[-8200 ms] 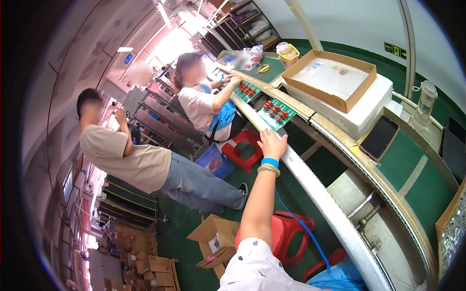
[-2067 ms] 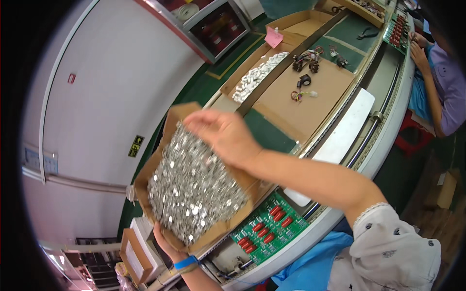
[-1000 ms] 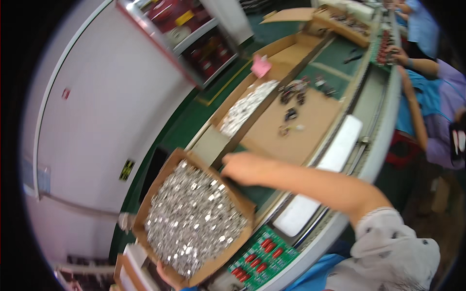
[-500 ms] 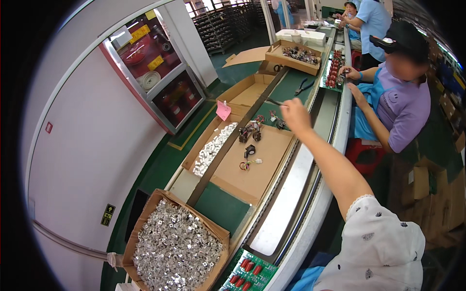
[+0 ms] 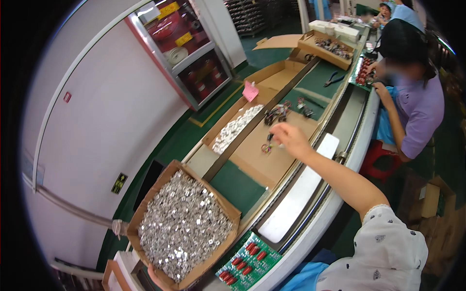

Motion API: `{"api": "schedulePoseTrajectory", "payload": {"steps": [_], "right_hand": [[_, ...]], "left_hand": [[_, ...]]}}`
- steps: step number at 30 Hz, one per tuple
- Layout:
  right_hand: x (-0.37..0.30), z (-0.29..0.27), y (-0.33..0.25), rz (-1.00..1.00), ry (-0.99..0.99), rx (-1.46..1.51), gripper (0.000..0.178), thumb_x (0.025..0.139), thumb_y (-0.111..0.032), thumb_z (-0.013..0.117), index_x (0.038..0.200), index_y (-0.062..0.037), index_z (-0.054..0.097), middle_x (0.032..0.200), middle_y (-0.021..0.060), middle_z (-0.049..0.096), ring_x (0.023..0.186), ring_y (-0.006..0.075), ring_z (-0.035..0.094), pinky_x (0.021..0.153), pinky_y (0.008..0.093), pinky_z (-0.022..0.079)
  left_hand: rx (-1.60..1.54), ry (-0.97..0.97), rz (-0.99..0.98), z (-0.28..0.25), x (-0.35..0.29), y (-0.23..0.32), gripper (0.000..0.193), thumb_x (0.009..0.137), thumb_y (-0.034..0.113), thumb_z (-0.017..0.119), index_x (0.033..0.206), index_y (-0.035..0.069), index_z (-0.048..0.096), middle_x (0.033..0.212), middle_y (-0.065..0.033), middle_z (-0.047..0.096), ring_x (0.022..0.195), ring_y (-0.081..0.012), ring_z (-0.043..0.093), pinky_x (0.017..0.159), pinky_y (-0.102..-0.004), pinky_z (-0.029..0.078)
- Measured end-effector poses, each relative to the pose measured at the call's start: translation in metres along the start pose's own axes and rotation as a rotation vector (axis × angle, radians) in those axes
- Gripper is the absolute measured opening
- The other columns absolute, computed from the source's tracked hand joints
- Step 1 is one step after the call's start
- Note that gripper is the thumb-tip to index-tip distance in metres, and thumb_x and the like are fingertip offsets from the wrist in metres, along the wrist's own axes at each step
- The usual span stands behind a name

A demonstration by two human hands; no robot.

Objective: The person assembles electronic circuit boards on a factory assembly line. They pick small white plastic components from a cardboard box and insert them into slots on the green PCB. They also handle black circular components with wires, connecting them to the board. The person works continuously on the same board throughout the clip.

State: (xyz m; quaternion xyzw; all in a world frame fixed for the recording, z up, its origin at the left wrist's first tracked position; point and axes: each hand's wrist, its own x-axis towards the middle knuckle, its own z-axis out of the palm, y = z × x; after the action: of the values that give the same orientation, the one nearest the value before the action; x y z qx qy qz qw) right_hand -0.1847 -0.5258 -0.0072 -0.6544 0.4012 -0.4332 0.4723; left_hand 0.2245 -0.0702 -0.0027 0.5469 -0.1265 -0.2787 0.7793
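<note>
My right hand [image 5: 289, 138] reaches out over a flat cardboard sheet [image 5: 253, 162], its fingers loosely bent and spread. Just under the fingertips lies a small black component [image 5: 270, 137] with coloured wires [image 5: 266, 149], partly covered by the hand. A dark slim tool [image 5: 311, 98] rests on the green mat beyond. At the lower edge, a small part of my left hand [image 5: 156, 277] shows against the outside of a cardboard box [image 5: 230, 224] full of small shiny metal clips [image 5: 187, 225]; its fingers are mostly hidden.
Green circuit boards [image 5: 248, 264] with red parts lie near me. White pieces [image 5: 238, 128] fill a long carton beside a metal rail. Wired components [image 5: 276, 114], blue-handled pliers [image 5: 334, 78] and a parts carton [image 5: 326, 49] lie farther off. A co-worker [image 5: 420, 106] sits at right.
My right hand has let go of the dark tool, which now lies on the mat, and has come back toward the black component. Part of my left hand has appeared beside the box of clips.
</note>
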Motion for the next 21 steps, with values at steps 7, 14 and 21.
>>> {"api": "schedulePoseTrajectory", "payload": {"steps": [7, 14, 21], "right_hand": [[-0.067, 0.119, -0.034, 0.117, -0.497, 0.337, 0.034, 0.11, -0.038, 0.046, 0.107, -0.0069, 0.061, 0.102, 0.0031, 0.063, 0.103, 0.0148, 0.062, 0.086, 0.0331, 0.053], [-0.083, 0.135, -0.043, 0.193, -0.382, 0.378, 0.035, 0.109, -0.035, 0.049, 0.116, -0.0027, 0.059, 0.106, 0.0057, 0.061, 0.104, 0.0176, 0.065, 0.085, 0.0331, 0.056], [-0.067, 0.094, -0.037, 0.197, -0.169, 0.395, 0.034, 0.109, -0.035, 0.05, 0.116, -0.0029, 0.059, 0.105, 0.005, 0.063, 0.096, 0.0166, 0.066, 0.082, 0.0307, 0.056]], "left_hand": [[-0.046, 0.09, 0.043, -0.004, -0.003, -0.006, 0.05, 0.094, 0.039, 0.057, 0.129, 0.004, 0.061, 0.127, -0.0093, 0.065, 0.113, -0.0274, 0.062, 0.1, -0.0404, 0.048], [-0.127, 0.025, -0.041, 0.019, -0.012, -0.001, 0.046, 0.097, 0.035, 0.055, 0.131, 0.004, 0.059, 0.127, -0.0092, 0.065, 0.114, -0.027, 0.064, 0.102, -0.0412, 0.049], [-0.169, -0.014, 0.017, 0.056, 0.014, -0.035, 0.015, 0.1, 0.025, 0.056, 0.101, 0.01, 0.055, 0.103, -0.0036, 0.062, 0.097, -0.0162, 0.061, 0.089, -0.0345, 0.049]]}}
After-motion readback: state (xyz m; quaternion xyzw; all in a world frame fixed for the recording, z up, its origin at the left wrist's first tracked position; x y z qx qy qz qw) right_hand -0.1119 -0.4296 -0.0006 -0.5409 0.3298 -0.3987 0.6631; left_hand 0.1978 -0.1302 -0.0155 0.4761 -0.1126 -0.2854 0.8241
